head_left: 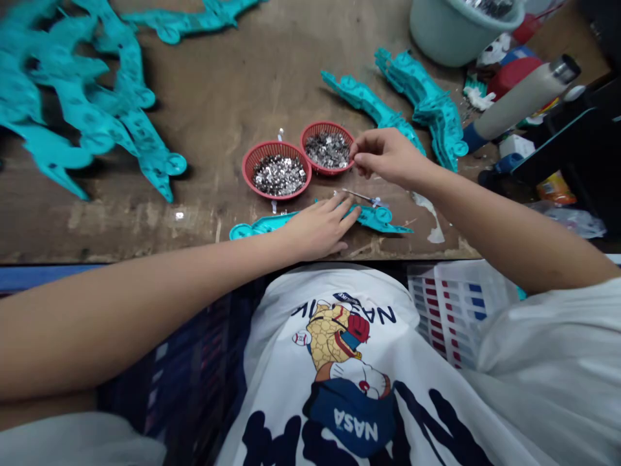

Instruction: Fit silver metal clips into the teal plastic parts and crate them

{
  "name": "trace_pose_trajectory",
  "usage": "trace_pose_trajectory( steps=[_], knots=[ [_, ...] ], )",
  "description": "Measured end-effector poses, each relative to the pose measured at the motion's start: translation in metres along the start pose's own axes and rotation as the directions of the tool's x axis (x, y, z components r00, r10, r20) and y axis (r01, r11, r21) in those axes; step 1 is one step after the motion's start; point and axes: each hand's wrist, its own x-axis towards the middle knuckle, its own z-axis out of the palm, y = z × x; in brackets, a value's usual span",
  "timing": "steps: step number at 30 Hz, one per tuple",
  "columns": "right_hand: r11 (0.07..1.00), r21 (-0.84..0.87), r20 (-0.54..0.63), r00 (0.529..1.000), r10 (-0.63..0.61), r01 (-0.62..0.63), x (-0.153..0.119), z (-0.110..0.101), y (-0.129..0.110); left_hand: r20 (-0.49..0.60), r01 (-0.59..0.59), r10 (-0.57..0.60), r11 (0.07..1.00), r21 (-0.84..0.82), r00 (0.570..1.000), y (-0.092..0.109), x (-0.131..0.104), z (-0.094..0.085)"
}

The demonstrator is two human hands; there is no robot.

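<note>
My left hand lies with its fingers spread over a turquoise plastic part at the table's near edge, covering its middle. Just beyond the fingertips is a thin metal-tipped tool. My right hand is at the right rim of a red basket full of small metal clips. Its thumb and fingertips are pinched together, and what they hold, if anything, is too small to make out. Beside it, nearer to me, stands a second red basket with similar shiny metal pieces.
A pile of turquoise parts covers the left of the wooden table. More turquoise parts lie at the right. Beyond them are a pale bucket and a bottle. Under the edge is a white crate.
</note>
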Motion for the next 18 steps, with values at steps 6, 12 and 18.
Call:
trace_pose_trajectory(
  steps=[6,12,18],
  knots=[
    [0.986,0.083,0.208,0.970,0.127,-0.147,-0.052,0.017,0.052,0.123,0.035,-0.026,0.997,-0.075,0.992,0.001,0.005,0.020],
    [0.952,0.161,0.199,0.953,0.227,-0.260,-0.049,0.040,0.071,0.152,0.060,-0.053,0.997,-0.040,0.987,0.004,0.002,0.018],
    [0.952,0.153,0.150,0.958,0.243,-0.265,-0.049,0.045,0.072,0.138,0.056,-0.050,0.998,-0.037,0.989,0.001,0.003,0.021]
  ],
)
